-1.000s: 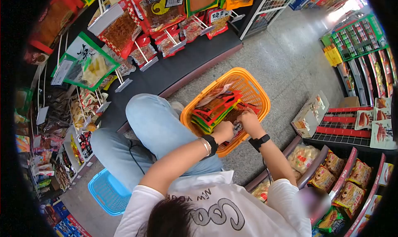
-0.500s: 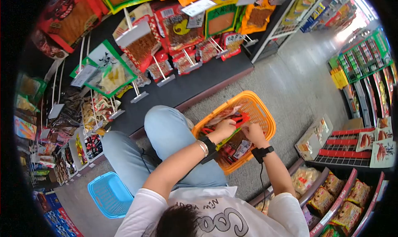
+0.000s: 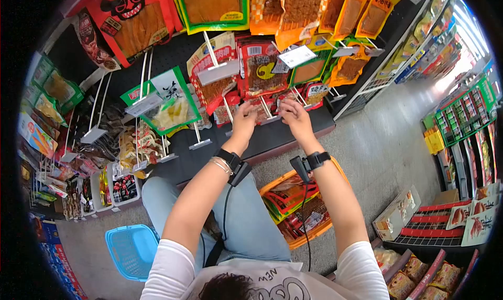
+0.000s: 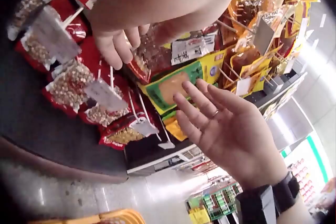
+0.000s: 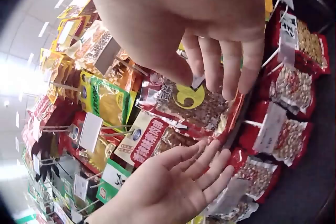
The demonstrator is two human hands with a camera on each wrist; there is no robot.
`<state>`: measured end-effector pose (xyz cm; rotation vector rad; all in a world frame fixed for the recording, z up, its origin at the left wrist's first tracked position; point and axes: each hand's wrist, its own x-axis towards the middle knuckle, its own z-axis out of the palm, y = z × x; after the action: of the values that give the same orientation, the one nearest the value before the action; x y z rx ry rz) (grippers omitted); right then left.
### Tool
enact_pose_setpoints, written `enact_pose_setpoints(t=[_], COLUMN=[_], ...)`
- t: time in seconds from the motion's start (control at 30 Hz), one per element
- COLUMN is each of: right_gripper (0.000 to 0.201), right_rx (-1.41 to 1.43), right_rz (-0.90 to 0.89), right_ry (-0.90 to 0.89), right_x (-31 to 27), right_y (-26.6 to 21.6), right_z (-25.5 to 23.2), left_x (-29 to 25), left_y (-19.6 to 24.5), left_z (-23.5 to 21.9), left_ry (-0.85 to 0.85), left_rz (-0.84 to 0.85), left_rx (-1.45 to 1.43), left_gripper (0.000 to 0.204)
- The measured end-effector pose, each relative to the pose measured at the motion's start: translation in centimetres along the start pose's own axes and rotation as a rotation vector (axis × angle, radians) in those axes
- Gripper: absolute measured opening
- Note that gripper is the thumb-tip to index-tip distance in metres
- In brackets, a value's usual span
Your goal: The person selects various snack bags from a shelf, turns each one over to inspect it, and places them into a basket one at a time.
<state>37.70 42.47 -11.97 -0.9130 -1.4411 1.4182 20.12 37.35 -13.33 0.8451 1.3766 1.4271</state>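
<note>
My left hand (image 3: 244, 122) and right hand (image 3: 296, 120) are raised before the hanging snack packets, a little apart, fingers loosely bent and holding nothing. A red packet with a yellow emblem (image 3: 262, 69) hangs just beyond them. In the left wrist view the left hand (image 4: 157, 8) is at the top, and the right hand (image 4: 236, 137) has its palm turned up. The right wrist view has the right hand (image 5: 194, 19) above that red packet (image 5: 191, 100) and the left hand (image 5: 168, 184) below it. Whether any fingertip touches a packet, I cannot tell.
An orange basket (image 3: 335, 169) with several packets stands on the floor below the right forearm. A blue basket (image 3: 132, 252) is at the lower left. Metal hooks with price tags (image 3: 219, 72) stick out above a black ledge (image 3: 183, 166). Shelves of snacks stand at right.
Both hands have left the orange basket and moved forward to the hanging packets. The red item touched in the basket is let go. The head view has shifted towards the rack.
</note>
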Motion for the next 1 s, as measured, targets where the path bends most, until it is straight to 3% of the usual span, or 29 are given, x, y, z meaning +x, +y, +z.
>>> enact_pose_setpoints(t=[0.07,0.2,0.27,0.43,0.5,0.67,0.77,1.0], right_gripper=[0.042,0.047,0.047,0.051,0.050,0.049,0.036,0.039], right_rx=[-0.040,0.041,0.048,0.012,0.036,-0.079,-0.061,-0.142], right_rz=[-0.091,0.048,0.051,-0.012,-0.019,-0.106,-0.179,-0.139], right_ry=[0.016,0.044,0.111,0.222,0.151,0.129,0.194,0.192], right_x=[1.9,5.2,5.6,7.7,8.1,10.9,11.1,11.2], right_y=[0.8,0.6,-2.0,-3.9,-4.5,-2.1,-2.1,-2.3], right_z=[0.9,1.2,2.1,2.8,2.6,1.4,1.8,1.7], left_x=[1.8,3.6,4.2,6.6,7.0,7.3,7.5,7.0], left_y=[0.4,4.0,5.6,4.6,3.8,3.2,3.2,4.6], left_z=[-0.8,-0.6,-0.2,0.1,0.2,0.1,0.1,0.6], left_ry=[0.006,0.014,0.014,0.109,0.183,0.183,0.180,0.227], left_rz=[0.069,0.117,0.131,0.166,0.152,0.168,0.169,0.158], left_rx=[0.051,0.052,0.100,0.240,0.280,0.295,0.314,0.322], left_gripper=[0.053,0.054,0.056,0.058,0.056,0.056,0.056,0.050])
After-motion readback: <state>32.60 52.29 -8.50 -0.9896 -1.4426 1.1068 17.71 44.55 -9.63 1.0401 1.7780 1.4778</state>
